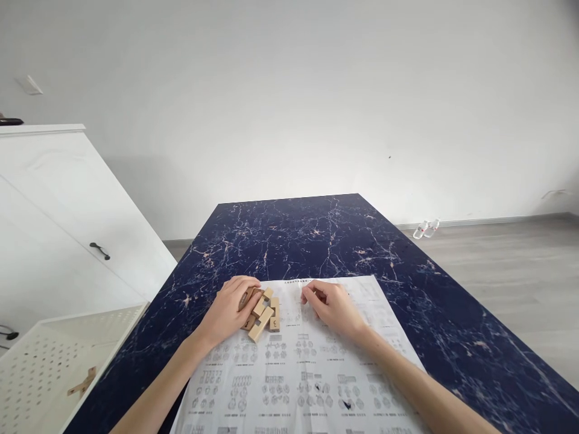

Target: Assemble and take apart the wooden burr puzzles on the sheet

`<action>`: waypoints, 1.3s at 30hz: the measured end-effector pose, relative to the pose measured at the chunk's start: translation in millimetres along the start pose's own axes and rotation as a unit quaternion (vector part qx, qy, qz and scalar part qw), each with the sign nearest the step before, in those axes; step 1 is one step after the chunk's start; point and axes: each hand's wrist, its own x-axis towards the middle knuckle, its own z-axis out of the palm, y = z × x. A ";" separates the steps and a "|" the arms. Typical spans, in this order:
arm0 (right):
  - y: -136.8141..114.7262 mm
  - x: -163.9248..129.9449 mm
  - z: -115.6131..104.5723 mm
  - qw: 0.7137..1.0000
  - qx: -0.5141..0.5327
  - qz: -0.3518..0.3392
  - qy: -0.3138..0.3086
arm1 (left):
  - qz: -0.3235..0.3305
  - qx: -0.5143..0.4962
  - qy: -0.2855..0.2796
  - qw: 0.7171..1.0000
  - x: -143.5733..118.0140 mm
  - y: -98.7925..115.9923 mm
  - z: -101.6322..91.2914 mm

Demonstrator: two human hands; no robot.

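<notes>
- Your left hand grasps the wooden blocks lying on the paper sheet; the long blocks point away from you, slightly right.
- Your right hand, right of the blocks, rests half curled, holding nothing.
- The sheet's printing is too small to read.

- Part of the wooden block cluster is covered by the left hand, at nine o'clock of it; how many pieces lie under the fingers cannot be told
- Whether anything is pinched in the curled fingers of the right hand cannot be made out
- The printed diagrams on the paper sheet are too small to be read, and the sheet is cut off at six o'clock by the picture's edge
- Both forearms are cut off at the lower edge
- The white perforated tray is cropped at eight o'clock; the small wooden piece in it is too small to be identified
- The dark thing on the cabinet is cut off at nine o'clock
</notes>
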 end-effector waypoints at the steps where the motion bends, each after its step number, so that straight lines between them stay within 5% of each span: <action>1: 0.0 0.1 0.2 1.000 0.000 0.000 -0.001 | -0.002 0.001 0.001 1.000 -0.2 0.5 0.0; 27: -1.2 3.5 -0.3 1.000 0.000 0.005 -0.001 | -0.072 0.043 0.042 0.996 2.5 -23.2 5.8; 34: -2.4 3.1 0.3 1.000 -0.001 0.008 -0.002 | -0.141 0.121 0.115 0.976 -11.0 -28.6 14.6; 39: -4.6 2.2 0.0 1.000 -0.005 0.008 -0.011 | -0.154 0.114 0.066 0.979 -27.5 -31.3 24.4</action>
